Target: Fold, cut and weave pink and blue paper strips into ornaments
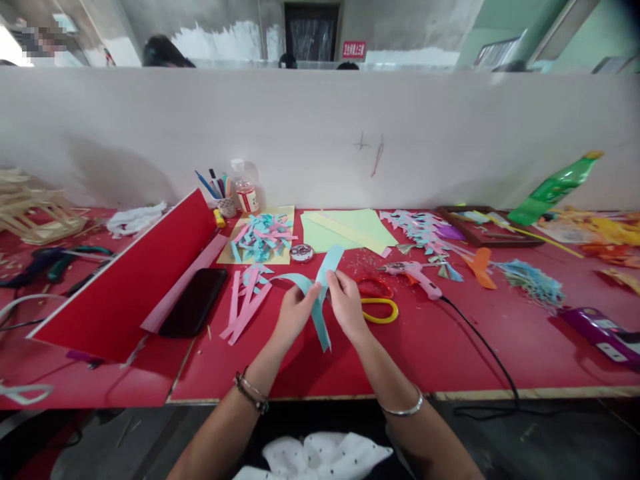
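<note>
My left hand (299, 303) and my right hand (347, 300) meet over the red table, both closed on light blue paper strips (320, 323). One strip curls out to the left, and another rises between my fingers; whether they are separate pieces I cannot tell. Pink paper strips (246, 313) lie to the left of my left hand. Behind them a heap of blue and pink paper cuttings (263, 235) rests on a yellowish sheet. Just right of my right hand are scissors (381, 311) with red and yellow handles. Pale green paper sheets (350, 227) lie behind my hands.
A pink glue gun (415, 275) with a black cord lies to the right. A phone (194, 303) and a leaning red board (135, 280) are at the left. Further right are a brown tray (515, 237), a green bottle (555, 189) and a purple device (603, 335). A white partition (310, 133) stands behind.
</note>
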The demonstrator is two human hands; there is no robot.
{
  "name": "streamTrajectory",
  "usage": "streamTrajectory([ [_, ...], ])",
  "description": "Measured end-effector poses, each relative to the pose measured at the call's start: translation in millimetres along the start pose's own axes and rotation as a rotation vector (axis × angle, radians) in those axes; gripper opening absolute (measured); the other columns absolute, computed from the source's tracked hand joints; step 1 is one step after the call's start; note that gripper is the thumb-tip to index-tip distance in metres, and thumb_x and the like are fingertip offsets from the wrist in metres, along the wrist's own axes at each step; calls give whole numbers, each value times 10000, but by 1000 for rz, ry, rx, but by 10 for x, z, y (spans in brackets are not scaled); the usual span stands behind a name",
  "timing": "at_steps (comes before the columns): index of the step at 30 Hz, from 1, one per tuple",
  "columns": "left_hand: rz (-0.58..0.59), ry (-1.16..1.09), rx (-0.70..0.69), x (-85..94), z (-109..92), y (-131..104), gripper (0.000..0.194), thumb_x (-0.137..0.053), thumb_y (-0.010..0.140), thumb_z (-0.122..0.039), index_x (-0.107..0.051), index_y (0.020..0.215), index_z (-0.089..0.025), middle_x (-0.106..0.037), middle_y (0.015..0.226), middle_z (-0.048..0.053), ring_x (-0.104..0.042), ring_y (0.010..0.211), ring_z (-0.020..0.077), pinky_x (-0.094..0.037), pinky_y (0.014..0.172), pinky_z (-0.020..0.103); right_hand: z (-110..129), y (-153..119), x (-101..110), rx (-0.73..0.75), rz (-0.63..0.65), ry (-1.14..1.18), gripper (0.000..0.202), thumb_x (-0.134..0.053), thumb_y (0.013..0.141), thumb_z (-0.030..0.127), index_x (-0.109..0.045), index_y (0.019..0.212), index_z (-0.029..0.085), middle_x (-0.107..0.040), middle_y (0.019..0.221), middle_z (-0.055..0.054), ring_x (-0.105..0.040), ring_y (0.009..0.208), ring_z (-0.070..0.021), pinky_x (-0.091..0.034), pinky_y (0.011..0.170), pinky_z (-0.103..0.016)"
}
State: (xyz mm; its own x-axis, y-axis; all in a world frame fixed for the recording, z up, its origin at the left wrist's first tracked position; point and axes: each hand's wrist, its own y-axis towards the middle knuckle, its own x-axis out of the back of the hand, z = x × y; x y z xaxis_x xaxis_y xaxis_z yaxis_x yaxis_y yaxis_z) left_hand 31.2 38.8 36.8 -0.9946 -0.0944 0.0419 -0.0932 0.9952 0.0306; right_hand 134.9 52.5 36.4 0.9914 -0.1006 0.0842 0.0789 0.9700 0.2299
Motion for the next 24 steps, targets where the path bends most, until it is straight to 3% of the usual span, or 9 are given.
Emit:
streamTrajectory([
  [3,-26,82,-45,-1,29,-20,306,-520,718,-414,-481,583,-142,-408,508,-51,-358,479,71,-273,455,192,29,-13,10,20,3,-26,310,-373,810,377,-285,572,198,-278,510,62,-293,479,-76,-243,458,-203],
  [8,-79,161,-127,37,80,-12,326,-466,757,-411,-466,570,-144,-371,497,-56,-304,464,64,-226,431,191,77,-89,3,151,124,-315,309,-415,794,343,-308,549,189,-315,473,58,-322,458,-79,-212,460,-218],
  [13,-154,84,-40,40,68,-3,370,-459,754,-440,-362,527,-165,-271,471,-73,-247,430,52,-191,398,187,34,-90,-29,110,63,-274,349,-377,814,372,-265,537,192,-267,468,61,-283,446,-73,-194,445,-220],
  [18,5,54,-46,16,40,-39,298,-488,736,-428,-476,640,-146,-415,544,-47,-363,491,68,-293,455,183,10,-47,-33,49,-29,-162,344,-380,807,391,-284,542,195,-268,488,62,-287,468,-76,-227,449,-210],
  [24,-38,164,-115,41,109,-46,282,-482,747,-388,-500,614,-140,-429,530,-41,-363,494,76,-274,450,188,21,-88,-25,166,24,-364,337,-388,810,383,-294,547,194,-296,467,58,-312,452,-82,-210,466,-229],
])
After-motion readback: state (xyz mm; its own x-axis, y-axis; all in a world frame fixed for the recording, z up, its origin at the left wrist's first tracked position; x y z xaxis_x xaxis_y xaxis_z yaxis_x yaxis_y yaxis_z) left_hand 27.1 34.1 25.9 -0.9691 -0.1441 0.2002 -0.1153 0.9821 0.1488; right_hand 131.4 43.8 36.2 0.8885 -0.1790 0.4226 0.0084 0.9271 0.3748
